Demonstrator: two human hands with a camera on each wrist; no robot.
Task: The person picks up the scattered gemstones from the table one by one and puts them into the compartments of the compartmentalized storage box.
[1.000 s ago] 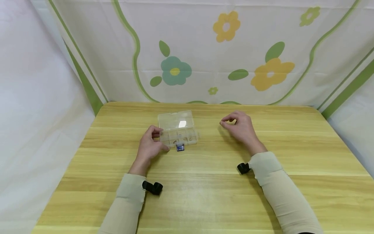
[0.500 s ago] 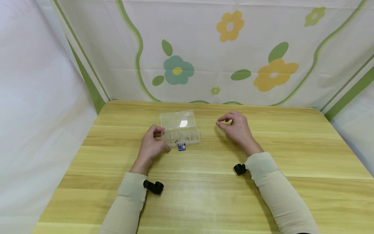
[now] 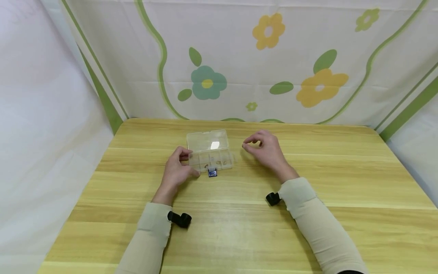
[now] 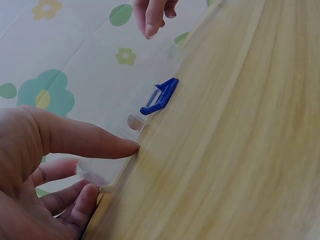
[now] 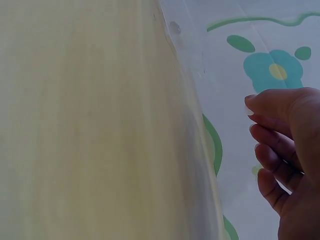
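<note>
A clear plastic compartment box (image 3: pixel 205 156) lies on the table with its lid (image 3: pixel 203 141) raised back and a blue latch (image 3: pixel 212 172) at its front. A few small brownish ring-like pieces (image 3: pixel 206 166) sit in the front compartments. My left hand (image 3: pixel 175 169) grips the box's left end, thumb at the front corner and fingers behind. In the left wrist view the thumb (image 4: pixel 90 137) lies along the front wall. To the right of the box, my right hand (image 3: pixel 265 150) is raised, thumb and forefinger pinching a small whitish piece (image 5: pixel 249 111); its kind is too small to tell.
The wooden table (image 3: pixel 232 228) ends at a white flowered cloth (image 3: pixel 239 57) hanging behind it. Another white cloth (image 3: pixel 44 133) hangs at the left. Black wrist cameras (image 3: pixel 184 220) are strapped at both sleeves.
My right hand has moved left toward the box, its thumb and forefinger still together. The left hand and the open box keep their places.
</note>
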